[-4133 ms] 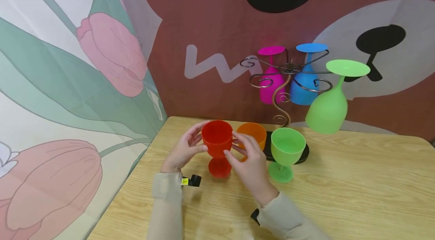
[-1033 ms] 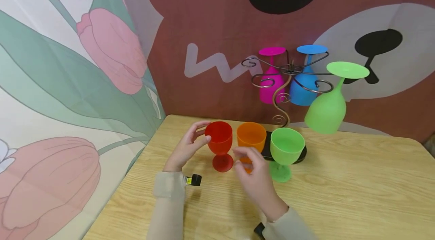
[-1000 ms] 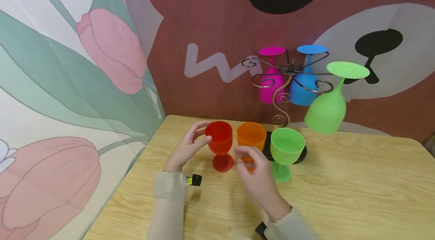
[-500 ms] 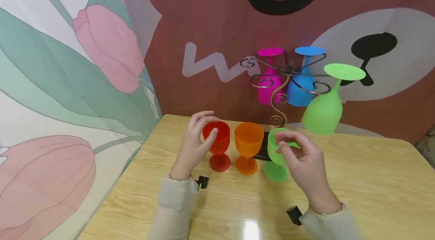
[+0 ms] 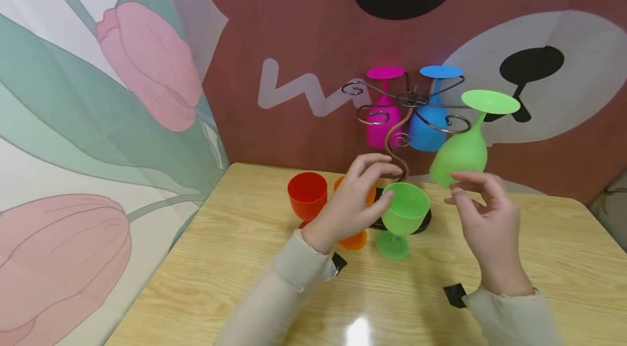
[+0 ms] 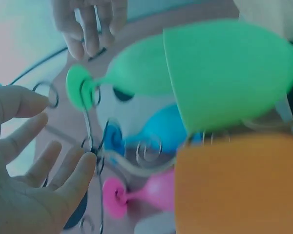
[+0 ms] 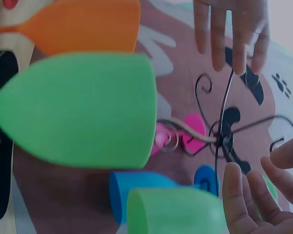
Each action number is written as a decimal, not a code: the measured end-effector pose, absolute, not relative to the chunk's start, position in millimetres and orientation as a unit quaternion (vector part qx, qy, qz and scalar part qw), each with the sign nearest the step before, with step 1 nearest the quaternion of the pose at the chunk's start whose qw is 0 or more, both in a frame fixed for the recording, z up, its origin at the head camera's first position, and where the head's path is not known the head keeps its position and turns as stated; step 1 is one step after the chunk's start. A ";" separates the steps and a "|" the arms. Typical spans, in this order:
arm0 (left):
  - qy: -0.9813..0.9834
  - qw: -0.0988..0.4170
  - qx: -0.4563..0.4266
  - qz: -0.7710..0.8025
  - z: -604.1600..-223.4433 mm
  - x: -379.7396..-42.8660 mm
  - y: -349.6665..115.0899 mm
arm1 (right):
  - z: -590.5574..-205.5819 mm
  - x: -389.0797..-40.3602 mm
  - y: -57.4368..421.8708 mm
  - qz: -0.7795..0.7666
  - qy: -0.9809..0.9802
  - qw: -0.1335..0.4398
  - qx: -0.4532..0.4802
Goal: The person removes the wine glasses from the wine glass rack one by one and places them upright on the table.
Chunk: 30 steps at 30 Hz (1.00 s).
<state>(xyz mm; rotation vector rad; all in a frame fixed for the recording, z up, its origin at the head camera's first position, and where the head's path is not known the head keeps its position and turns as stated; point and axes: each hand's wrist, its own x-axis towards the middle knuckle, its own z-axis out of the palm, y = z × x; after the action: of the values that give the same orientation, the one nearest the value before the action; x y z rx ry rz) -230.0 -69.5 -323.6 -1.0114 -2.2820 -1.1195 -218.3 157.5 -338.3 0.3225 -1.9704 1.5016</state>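
My left hand [image 5: 355, 202], fingers spread and holding nothing, is just left of an upright green plastic goblet [image 5: 406, 215]; its fingertips come close to the rim. My right hand [image 5: 492, 226] is raised at the right, its fingers loosely bent with nothing between them. In the head view those fingertips overlap the lower edge of a light green goblet [image 5: 462, 156] hanging upside down from a wire rack [image 5: 412, 99]. An orange goblet [image 5: 352, 241], partly hidden behind my left hand, and a red goblet [image 5: 307, 197] stand in line to the left.
Upside down on the rack hang a magenta goblet [image 5: 383, 127] and a blue goblet [image 5: 429, 131]. The rack's black base [image 5: 424, 224] sits behind the upright green goblet on the wooden table [image 5: 220, 259]. A printed cloth [image 5: 294, 19] covers the wall behind.
My left hand has left the red goblet and moved right to the upright green one. My right hand has moved right, past the upright green goblet, towards the hanging green one.
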 end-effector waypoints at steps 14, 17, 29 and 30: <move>-0.809 0.046 -0.277 -0.516 -310.4 -261.3 -22.6 | -342.5 -237.4 186.4 0.544 -0.768 0.336 0.043; -0.797 0.015 -0.247 -0.550 -311.8 -267.3 -7.6 | -343.6 -241.7 192.3 0.548 -0.763 0.342 0.026; -0.823 -0.001 -0.142 -0.550 -308.2 -278.8 29.5 | -357.9 -266.6 199.6 0.593 -0.767 0.246 0.000; -0.825 0.000 -0.138 -0.547 -308.2 -280.3 29.7 | -359.2 -268.6 199.9 0.594 -0.768 0.240 0.001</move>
<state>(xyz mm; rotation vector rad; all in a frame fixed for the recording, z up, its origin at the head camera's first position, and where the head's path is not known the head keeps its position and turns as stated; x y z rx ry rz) -280.3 29.7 -308.2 -0.4348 -2.5927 -1.7186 -268.6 199.9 -359.2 0.0031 -2.1004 1.6259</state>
